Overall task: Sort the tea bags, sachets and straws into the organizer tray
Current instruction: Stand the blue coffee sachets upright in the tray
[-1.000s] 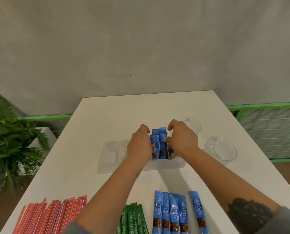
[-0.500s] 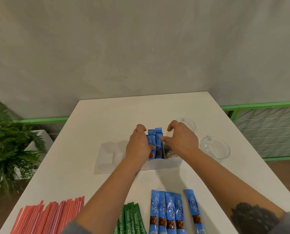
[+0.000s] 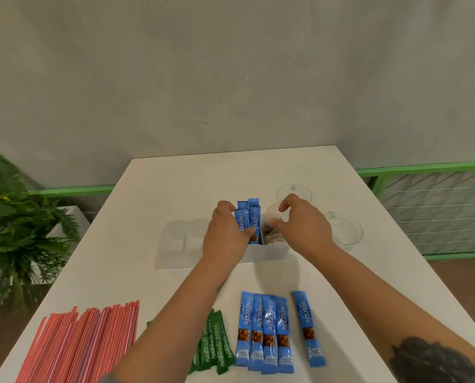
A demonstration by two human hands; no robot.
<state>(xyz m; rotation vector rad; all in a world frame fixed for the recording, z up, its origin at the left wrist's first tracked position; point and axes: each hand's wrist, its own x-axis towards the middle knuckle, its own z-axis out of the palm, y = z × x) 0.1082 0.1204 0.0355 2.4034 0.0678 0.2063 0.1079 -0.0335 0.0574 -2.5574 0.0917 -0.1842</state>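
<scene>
Left hand (image 3: 226,239) grips upright blue sachets (image 3: 248,223) in organizer tray (image 3: 269,251), middle compartment; long axis vertical. Right hand (image 3: 302,226) just right of them, fingers (image 3: 286,204) loosely curled, holding nothing, apart from sachets. More blue sachets (image 3: 266,331), green sachets (image 3: 215,345), red straws (image 3: 78,346) lie flat on near white worktop (image 3: 341,286). Grey wall behind; plant (image 3: 15,228) left.

It looks like a café or office corner: a white desk (image 3: 175,189), grey wall (image 3: 230,64), green rail (image 3: 424,165), leafy plant (image 3: 18,230).
</scene>
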